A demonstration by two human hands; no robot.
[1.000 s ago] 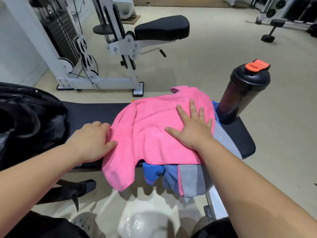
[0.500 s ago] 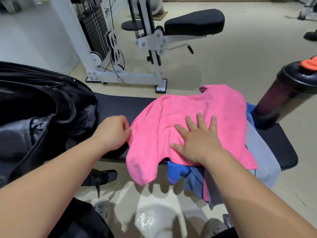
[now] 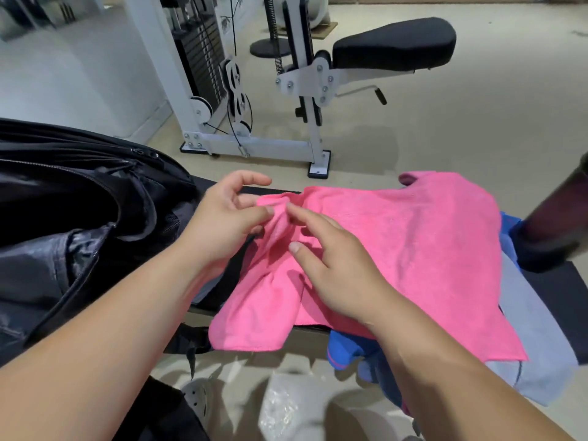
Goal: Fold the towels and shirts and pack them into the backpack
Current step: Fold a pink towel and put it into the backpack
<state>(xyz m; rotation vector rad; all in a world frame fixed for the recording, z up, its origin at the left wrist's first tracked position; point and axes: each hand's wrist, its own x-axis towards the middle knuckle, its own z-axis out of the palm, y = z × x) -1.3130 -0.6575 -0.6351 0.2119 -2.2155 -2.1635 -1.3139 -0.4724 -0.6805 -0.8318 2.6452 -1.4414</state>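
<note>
A pink towel (image 3: 397, 249) lies spread over a pile of clothes on a black gym bench (image 3: 560, 300), its near left corner hanging off the front edge. My left hand (image 3: 219, 224) pinches the towel's raised left edge between thumb and fingers. My right hand (image 3: 331, 265) rests on the towel just beside it, fingers spread, the index fingertip touching the same fold. Blue (image 3: 346, 351) and grey (image 3: 534, 338) garments stick out from under the towel. An open black backpack (image 3: 73, 218) stands at the left end of the bench.
A dark shaker bottle (image 3: 553, 224) stands on the bench at the right edge of view. A white weight machine with a black padded seat (image 3: 394, 43) stands on the floor behind. Shoes and the beige floor show below the bench.
My left hand has gone from a fist at the towel's left edge to pinching and lifting that edge. My right hand slid left from the towel's middle to the fold. The view shifted left.
</note>
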